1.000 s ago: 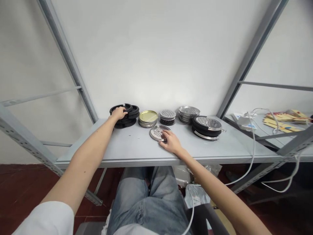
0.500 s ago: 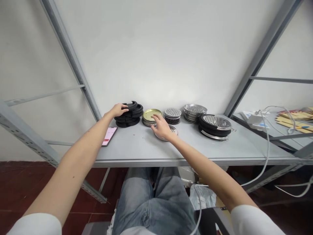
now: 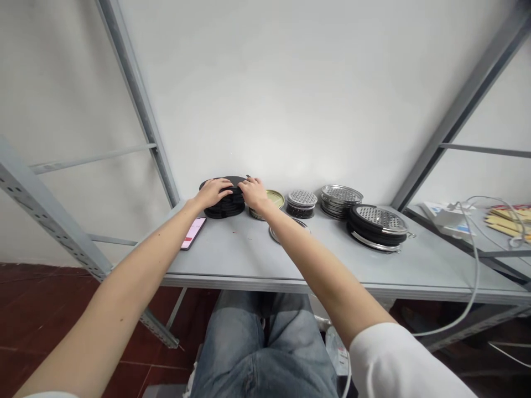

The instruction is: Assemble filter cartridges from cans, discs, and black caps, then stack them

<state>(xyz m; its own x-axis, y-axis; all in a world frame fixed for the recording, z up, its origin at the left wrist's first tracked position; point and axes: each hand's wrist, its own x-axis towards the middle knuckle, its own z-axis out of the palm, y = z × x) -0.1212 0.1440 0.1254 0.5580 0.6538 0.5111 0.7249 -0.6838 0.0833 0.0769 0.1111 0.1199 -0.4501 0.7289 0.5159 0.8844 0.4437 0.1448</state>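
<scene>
Both of my hands are at a stack of black round plastic parts (image 3: 226, 210) at the left back of the shelf. My left hand (image 3: 213, 192) grips the near left side of the top black round part (image 3: 232, 180), fingers curled over it. On its right side, my right hand (image 3: 254, 193) holds the same part, with some fingertips hidden. Right of the stack, a pile of gold-coloured round lids (image 3: 276, 198) is partly covered by my right hand. A metal grater disc (image 3: 305, 223) lies flat on the shelf, half hidden behind my right forearm.
Stacked small grater discs (image 3: 302, 198) and larger metal discs (image 3: 341, 194) stand along the wall. A black-rimmed grater stack (image 3: 377, 224) sits at the right. A phone (image 3: 194, 232) lies at the left edge. Grey metal posts (image 3: 141, 105) frame the shelf; a white cable (image 3: 477, 276) hangs at right.
My right hand has left the grater disc and moved left to the black stack. My left hand has stayed at the top black part. The view has shifted slightly.
</scene>
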